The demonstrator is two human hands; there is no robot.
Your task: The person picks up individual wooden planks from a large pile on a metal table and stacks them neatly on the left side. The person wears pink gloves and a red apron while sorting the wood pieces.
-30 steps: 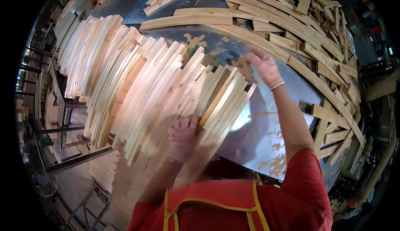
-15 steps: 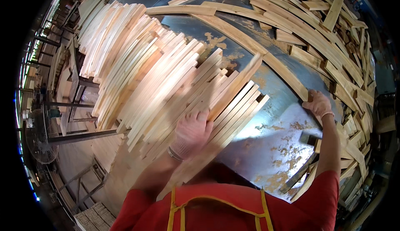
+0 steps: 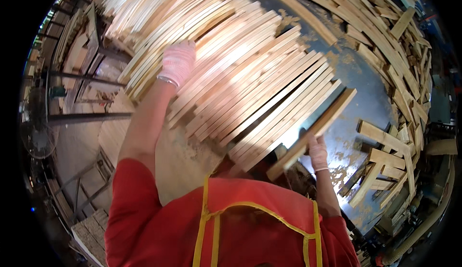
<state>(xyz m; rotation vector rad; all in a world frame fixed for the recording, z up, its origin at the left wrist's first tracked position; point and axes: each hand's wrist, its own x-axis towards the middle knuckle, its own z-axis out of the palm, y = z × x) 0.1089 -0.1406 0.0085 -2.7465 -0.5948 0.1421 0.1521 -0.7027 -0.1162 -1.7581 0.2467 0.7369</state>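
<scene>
A long row of pale wooden strips [image 3: 240, 60] lies side by side, slanting up to the right. My left hand [image 3: 178, 64], in a pale pink work glove, is at the row's left part. Its fingers are curled over a strip beside a dark gap, with the fingertips partly hidden. On the right, my gloved right hand [image 3: 317, 152] is closed around a single wooden strip [image 3: 332, 114]. That strip is apart from the row's right end, tilted roughly parallel to the others, its near end close to my apron.
A metal tabletop [image 3: 363, 86] with sawdust patches lies under the wood. Loose offcuts [image 3: 385, 168] and longer boards pile up along the right side. A dark metal frame [image 3: 86, 118] and a fan [image 3: 36, 127] stand at the left, with a hose [image 3: 435, 223] at the lower right.
My left hand has moved up and left along the row. My right hand has come nearer, bringing a strip from the tabletop toward me. The view has shifted.
</scene>
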